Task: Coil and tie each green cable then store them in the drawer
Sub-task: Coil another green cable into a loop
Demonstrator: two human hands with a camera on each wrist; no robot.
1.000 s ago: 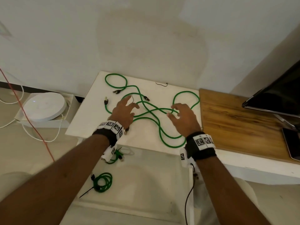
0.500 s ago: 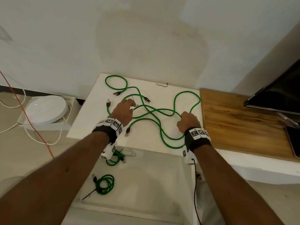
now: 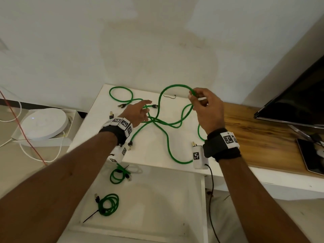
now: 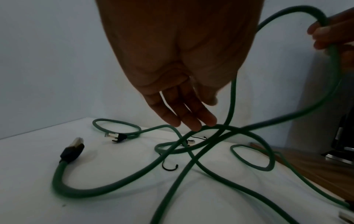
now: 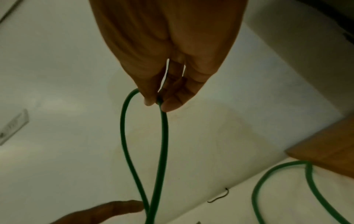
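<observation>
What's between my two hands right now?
In the head view, a raised green cable loop spans from right hand toward open left hand.

Loose green cables (image 3: 168, 141) tangle across the white table top's (image 3: 150, 155) middle, back-left corner to right edge; front-left corner bare. Open drawer (image 3: 157, 207) below: two coiled cables (image 3: 107, 204) at left (right half free). Monitor (image 3: 294, 106) overhangs the wooden counter (image 3: 263, 142).

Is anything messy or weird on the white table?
Yes. The loose green cables lie crossed over each other in a tangle on the white table, unlike the two neat coiled cables in the open drawer below. The right hand pinches one loop, lifted up; the left hand reaches open over the crossing.
</observation>
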